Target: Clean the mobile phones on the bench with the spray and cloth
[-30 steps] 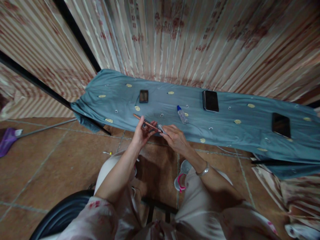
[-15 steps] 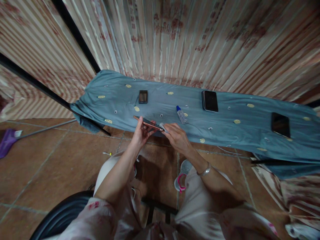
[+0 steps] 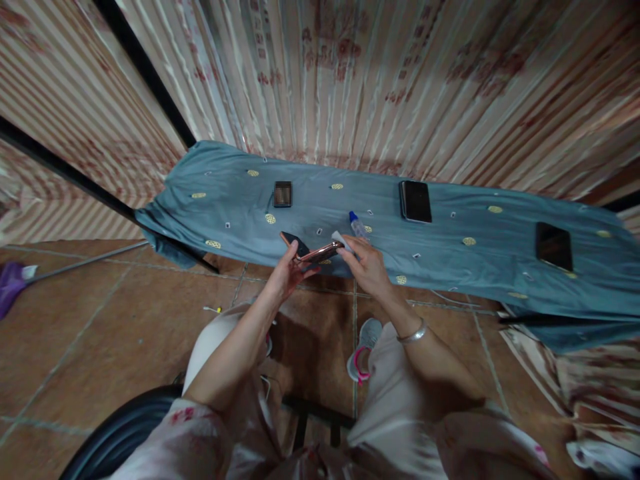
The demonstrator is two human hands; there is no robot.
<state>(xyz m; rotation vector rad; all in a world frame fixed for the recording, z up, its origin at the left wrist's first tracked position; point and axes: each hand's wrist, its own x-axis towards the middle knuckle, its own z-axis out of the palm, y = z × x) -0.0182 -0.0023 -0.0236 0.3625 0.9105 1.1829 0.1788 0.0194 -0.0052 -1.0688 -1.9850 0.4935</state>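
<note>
My left hand (image 3: 286, 275) holds a copper-edged phone (image 3: 311, 252) by its edge, tilted, just above the near edge of a table draped in a blue-grey cloth (image 3: 440, 267). My right hand (image 3: 369, 265) pinches a small pale cloth or wipe (image 3: 341, 240) against the right end of the phone. A small clear bottle with a blue cap (image 3: 357, 225) lies on the cloth just beyond my right hand.
On the cloth lie a small dark square object (image 3: 283, 194), a black phone (image 3: 415, 201) and another black phone (image 3: 553, 245) at the right. Striped curtains (image 3: 350, 80) hang behind. Tiled floor (image 3: 90, 327) lies at the left, with a purple mop head (image 3: 10, 283).
The phone has turned in my left hand, its right end lifting toward the table. My right hand with the wipe moved up and right, closer to the bottle.
</note>
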